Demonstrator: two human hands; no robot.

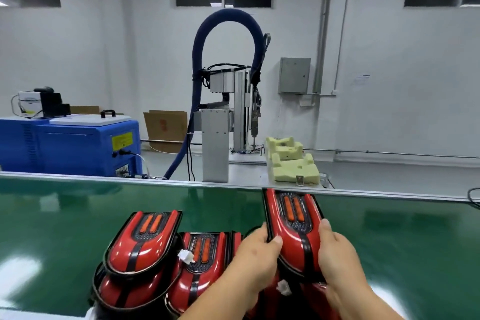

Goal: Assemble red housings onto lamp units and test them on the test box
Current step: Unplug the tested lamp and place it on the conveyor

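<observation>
The left hand (255, 254) and right hand (340, 254) grip the lamp (291, 240) by its side rims over the belt (104, 202); its glossy shell looks stiff, light and slippery.

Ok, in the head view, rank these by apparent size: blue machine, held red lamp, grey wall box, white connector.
1. blue machine
2. held red lamp, though nearness to the camera inflates it
3. grey wall box
4. white connector

Counts: 2 hands, lamp units, connectors, foam blocks.
Left hand (255, 254) and right hand (337, 260) grip 1 held lamp unit (291, 226); 3 loose lamp units (142, 241) left of the left hand, a red sliver beside it maybe a 4th, another part-hidden under the hands; 2 white connectors (186, 257); 3 foam blocks (293, 166) beyond the hands.
</observation>
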